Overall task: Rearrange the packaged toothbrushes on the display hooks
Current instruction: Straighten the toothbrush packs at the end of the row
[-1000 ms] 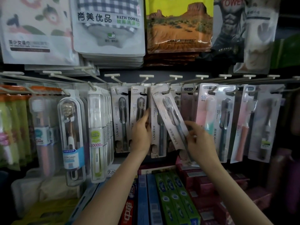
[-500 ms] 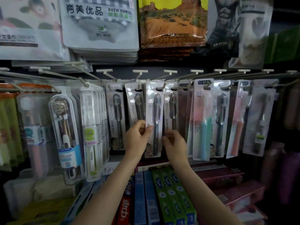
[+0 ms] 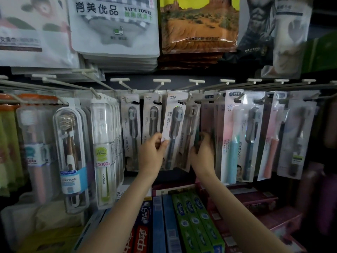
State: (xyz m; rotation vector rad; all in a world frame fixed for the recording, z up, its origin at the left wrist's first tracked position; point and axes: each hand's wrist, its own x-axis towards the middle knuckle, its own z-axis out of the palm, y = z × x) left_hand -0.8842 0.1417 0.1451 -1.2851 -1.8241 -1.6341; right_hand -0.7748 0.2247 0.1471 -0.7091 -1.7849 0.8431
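Packaged toothbrushes hang in a row from white display hooks (image 3: 159,84). My left hand (image 3: 153,156) pinches the lower left edge of a silver pack with a dark toothbrush (image 3: 174,125), which hangs tilted on its hook. My right hand (image 3: 203,152) reaches behind the neighbouring silver pack (image 3: 190,125) into the dark pinkish packs (image 3: 209,121); it is blurred and its fingers are partly hidden. Two more silver packs (image 3: 130,128) hang to the left.
Clear-cased toothbrushes (image 3: 70,152) hang at the left, pink and teal packs (image 3: 235,134) at the right. Bath towel bags (image 3: 113,26) hang above. Toothpaste boxes (image 3: 193,216) lie on the shelf below my arms.
My left hand has taken the edge of the middle silver pack and tilted it. My right hand has shifted right into the darker packs. The view has moved closer.
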